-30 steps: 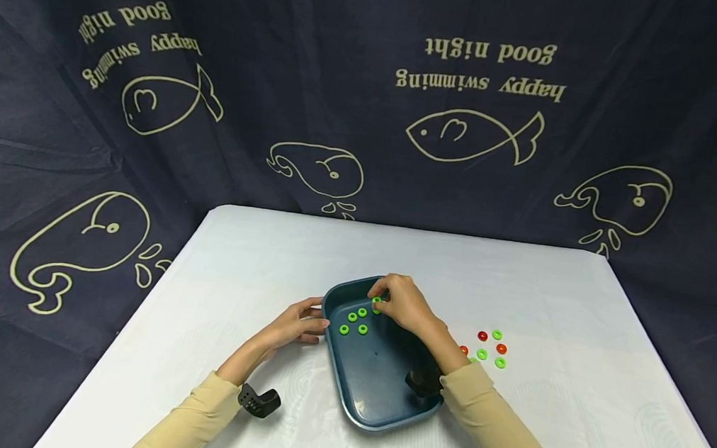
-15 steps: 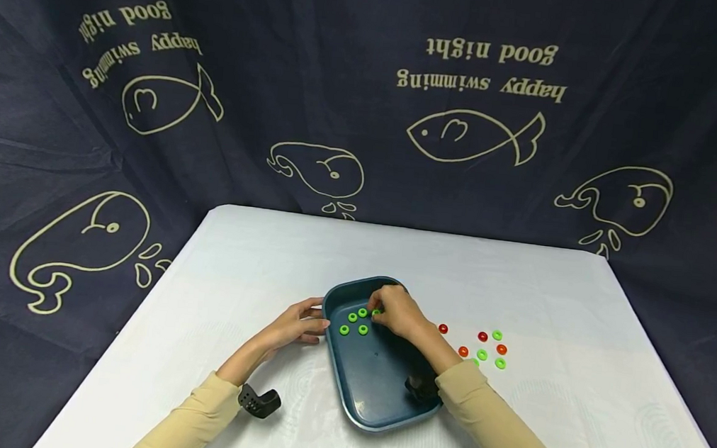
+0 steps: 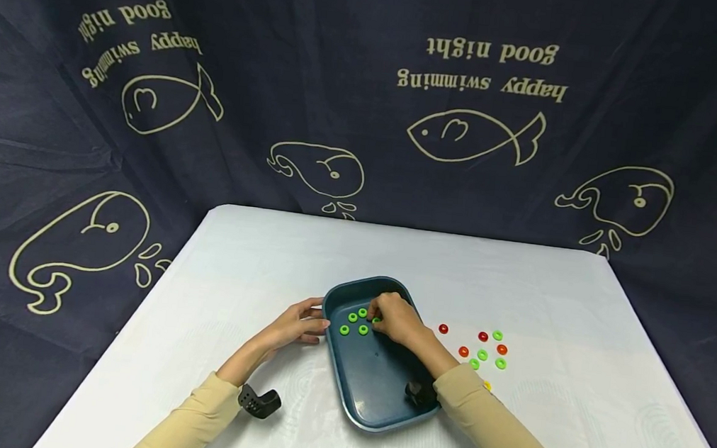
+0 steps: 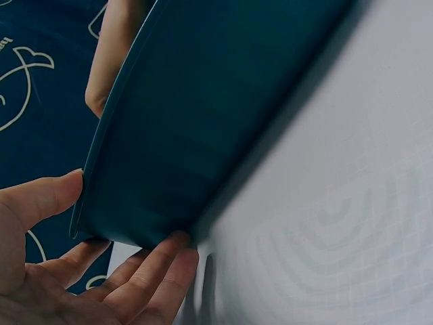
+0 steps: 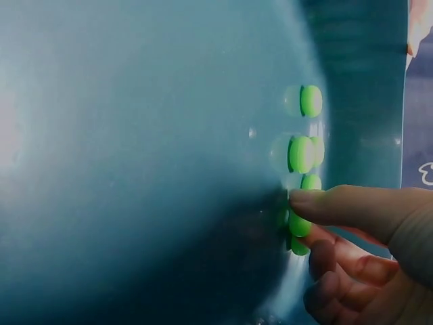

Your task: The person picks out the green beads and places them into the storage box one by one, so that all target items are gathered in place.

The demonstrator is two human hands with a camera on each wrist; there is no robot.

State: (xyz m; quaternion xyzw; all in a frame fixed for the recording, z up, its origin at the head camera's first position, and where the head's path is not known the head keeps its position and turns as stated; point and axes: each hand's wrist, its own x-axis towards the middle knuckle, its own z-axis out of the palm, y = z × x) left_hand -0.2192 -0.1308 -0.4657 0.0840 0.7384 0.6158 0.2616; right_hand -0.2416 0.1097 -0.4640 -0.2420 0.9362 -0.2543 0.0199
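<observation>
A dark blue-green rectangular tray (image 3: pixel 357 387) sits on the table with several small green rings (image 3: pixel 352 317) inside, toward its far end. My right hand (image 3: pixel 396 320) reaches into the tray, thumb and fingers pinching a green ring (image 5: pixel 300 225) close over the tray floor. More green rings (image 5: pixel 310 101) lie beside these fingers in the right wrist view. At the tray's left side is my left hand (image 3: pixel 294 324), fingers spread and relaxed; in the left wrist view its thumb (image 4: pixel 57 198) touches the rim and its fingertips rest against the outer wall.
Right of the tray, several loose rings lie on the white table (image 3: pixel 557 298): red (image 3: pixel 443 329), orange-red (image 3: pixel 502 350) and green (image 3: pixel 482 354). A yellow ring (image 3: pixel 487 385) shows partly behind the right sleeve. A dark printed curtain (image 3: pixel 357 96) hangs behind the table.
My right hand has lowered and come slightly nearer inside the tray with its green ring. A red and a yellow ring have come into sight past the right arm. The left hand stays put.
</observation>
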